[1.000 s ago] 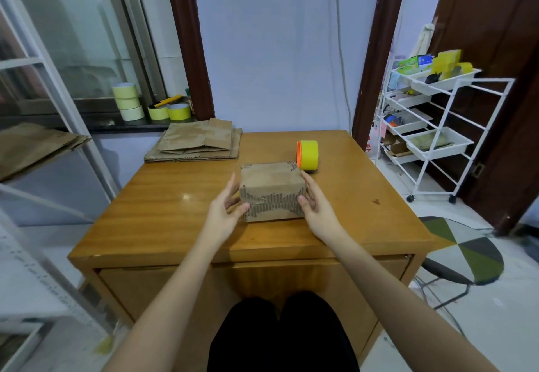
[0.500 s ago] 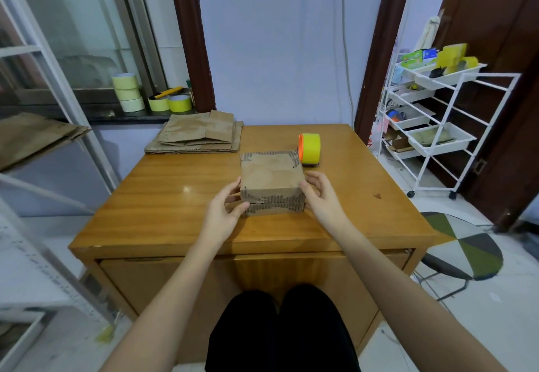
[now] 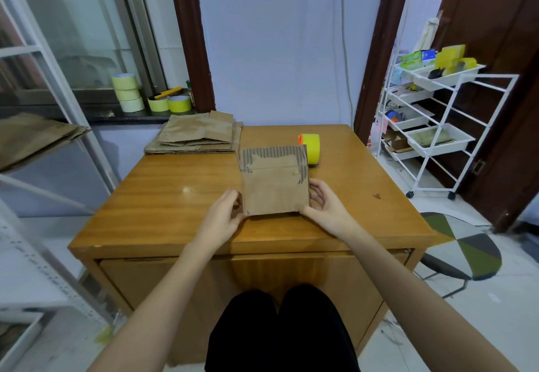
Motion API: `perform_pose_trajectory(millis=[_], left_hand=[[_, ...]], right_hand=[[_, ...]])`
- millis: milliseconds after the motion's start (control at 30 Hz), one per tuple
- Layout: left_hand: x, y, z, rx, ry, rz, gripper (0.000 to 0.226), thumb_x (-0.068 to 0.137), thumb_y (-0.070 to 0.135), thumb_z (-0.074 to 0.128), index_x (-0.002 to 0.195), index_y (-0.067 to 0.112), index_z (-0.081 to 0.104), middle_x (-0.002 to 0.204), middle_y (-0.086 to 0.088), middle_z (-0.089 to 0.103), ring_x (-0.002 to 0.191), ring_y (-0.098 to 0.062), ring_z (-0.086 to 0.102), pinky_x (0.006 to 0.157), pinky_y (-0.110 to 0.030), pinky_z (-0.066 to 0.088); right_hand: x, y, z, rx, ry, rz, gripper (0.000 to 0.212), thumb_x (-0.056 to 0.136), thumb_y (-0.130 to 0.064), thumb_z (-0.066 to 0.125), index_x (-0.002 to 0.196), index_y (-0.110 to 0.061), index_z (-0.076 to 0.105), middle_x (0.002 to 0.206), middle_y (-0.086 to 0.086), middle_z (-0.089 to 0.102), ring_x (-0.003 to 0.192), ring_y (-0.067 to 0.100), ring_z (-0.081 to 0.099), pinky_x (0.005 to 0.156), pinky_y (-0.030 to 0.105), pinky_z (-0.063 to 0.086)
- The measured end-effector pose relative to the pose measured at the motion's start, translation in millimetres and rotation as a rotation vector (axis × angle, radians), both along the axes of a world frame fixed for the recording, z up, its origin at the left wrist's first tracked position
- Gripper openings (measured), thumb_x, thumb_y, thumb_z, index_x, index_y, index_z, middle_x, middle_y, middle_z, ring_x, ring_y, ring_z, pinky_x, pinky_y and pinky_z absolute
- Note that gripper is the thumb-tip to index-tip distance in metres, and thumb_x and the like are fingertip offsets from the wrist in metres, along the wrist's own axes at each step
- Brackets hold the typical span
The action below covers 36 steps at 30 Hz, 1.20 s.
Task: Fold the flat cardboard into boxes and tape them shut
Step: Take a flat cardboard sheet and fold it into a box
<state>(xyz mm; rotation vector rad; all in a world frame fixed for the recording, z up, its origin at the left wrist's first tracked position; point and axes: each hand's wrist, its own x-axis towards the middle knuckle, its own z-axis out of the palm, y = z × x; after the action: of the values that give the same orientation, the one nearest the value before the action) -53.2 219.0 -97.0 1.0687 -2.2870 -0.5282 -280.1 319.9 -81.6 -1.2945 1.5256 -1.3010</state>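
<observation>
While a folded box stood tipped up near the middle of the table, a person gripped it from both sides, the left hand curled round its lower left corner and the right hand curled round its lower right edge. Its broad face was turned toward the camera, its torn, ribbed upper edge leaning toward the far side; whether its near edge touched the wood could not be told. It lay squarely between the two hands, neither plainly nearer, its longer side running from near to far. A yellow tape roll stood on edge just beyond the box's far right corner, closer to the right hand, which looked the likelier one to reach for it once the box was set down. A stack of flat cardboard waited at the table's far left. More tape rolls sat on the sill beyond, and a white cart stood to the right.
</observation>
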Motion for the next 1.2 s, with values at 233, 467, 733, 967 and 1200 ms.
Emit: perform_pose_trajectory(millis=[233, 467, 733, 967, 1200], left_hand=[[8, 2, 1, -0.134, -0.224, 0.013, 0.028, 0.085, -0.001, 0.051, 0.11, 0.009, 0.061, 0.116, -0.004, 0.059, 0.109, -0.023, 0.052, 0.088, -0.037, 0.047], [3, 2, 14, -0.049, -0.228, 0.102, 0.026, 0.094, 0.006, 0.043, 0.11, 0.008, 0.063, 0.124, -0.003, 0.054, 0.113, -0.023, 0.05, 0.086, -0.035, 0.045], [-10, 4, 52, 0.392, 0.455, 0.198, 0.041, 0.103, 0.037, 0.031, 0.134, 0.017, 0.049, 0.132, -0.002, 0.055, 0.119, -0.021, 0.052, 0.104, -0.045, 0.041], [-28, 17, 82, 0.397, 0.511, 0.136, 0.047, 0.1, 0.035, 0.043, 0.143, 0.017, 0.039, 0.143, 0.001, 0.043, 0.128, -0.014, 0.042, 0.097, -0.025, 0.035], [-29, 21, 72, 0.444, 0.534, 0.078, 0.056, 0.098, 0.023, 0.048, 0.15, 0.022, 0.028, 0.15, 0.005, 0.035, 0.116, -0.002, 0.042, 0.084, -0.014, 0.04]], right_hand=[[-3, 5, -9, 0.093, 0.143, 0.017, 0.068, 0.084, 0.004, 0.062, 0.14, -0.011, 0.027, 0.141, 0.009, 0.043, 0.133, 0.023, 0.041, 0.111, 0.036, 0.037], [-4, 7, 3, 0.129, 0.18, 0.031, 0.049, 0.092, -0.011, 0.055, 0.135, -0.01, 0.032, 0.14, 0.011, 0.042, 0.132, 0.025, 0.041, 0.109, 0.036, 0.038], [1, -4, 38, -0.093, 0.063, -0.16, 0.057, 0.087, -0.047, 0.055, 0.135, -0.018, 0.039, 0.13, 0.0, 0.05, 0.121, 0.012, 0.048, 0.106, 0.038, 0.04], [16, -25, 68, -0.104, 0.2, -0.184, 0.055, 0.094, -0.04, 0.055, 0.141, -0.017, 0.037, 0.138, 0.0, 0.045, 0.121, 0.013, 0.046, 0.097, 0.028, 0.041], [19, -18, 58, -0.069, 0.217, -0.117, 0.065, 0.093, -0.031, 0.057, 0.148, -0.018, 0.026, 0.149, 0.001, 0.035, 0.136, 0.016, 0.034, 0.106, 0.03, 0.034]])
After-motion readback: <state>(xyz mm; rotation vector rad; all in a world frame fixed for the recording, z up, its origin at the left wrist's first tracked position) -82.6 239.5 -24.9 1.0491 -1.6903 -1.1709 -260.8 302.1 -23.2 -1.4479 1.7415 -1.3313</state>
